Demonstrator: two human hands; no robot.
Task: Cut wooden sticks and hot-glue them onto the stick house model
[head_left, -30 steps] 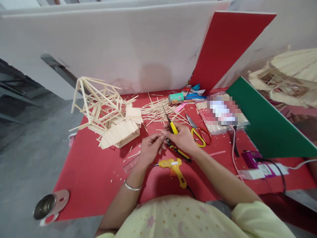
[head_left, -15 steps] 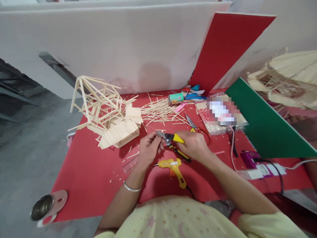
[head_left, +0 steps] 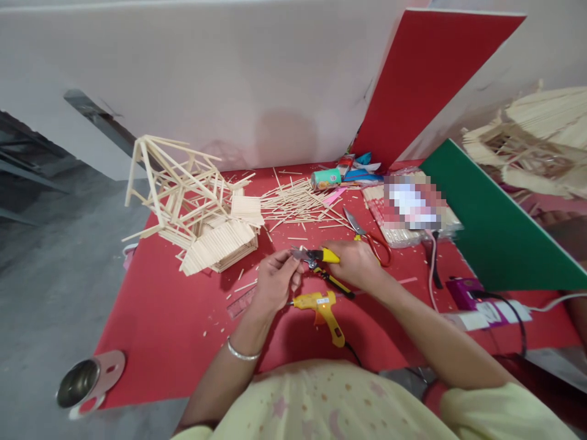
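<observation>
Far left of the yellow glue gun [head_left: 316, 300], my feed shows a metal cup [head_left: 77, 385] at the corner of the red table [head_left: 160, 342]. Left of and beyond the gun I see an open frame of pale sticks [head_left: 177, 183], with a slatted stick panel [head_left: 220, 247] at its lower front. A clear ruler [head_left: 241, 304] lies just left of the gun's nozzle.

Just beyond that nozzle, I have the left hand [head_left: 279, 278] with thumb and fingers pressed together at the metal tip of a yellow-handled tool [head_left: 317, 254]; whether they pinch anything small, I cannot tell. Farther beyond the gun, loose sticks [head_left: 293, 205] spread out. The right hand [head_left: 355, 264], beyond the gun and slightly right of it, is wrapped around that tool's handle. A black-and-yellow handle [head_left: 338, 285] slants between tool and gun; I cannot tell whether the two are joined.

Right of and beyond the gun I find scissors [head_left: 354, 221], then bagged sticks [head_left: 397, 235]. Far right of it stands a green board [head_left: 495, 226].
</observation>
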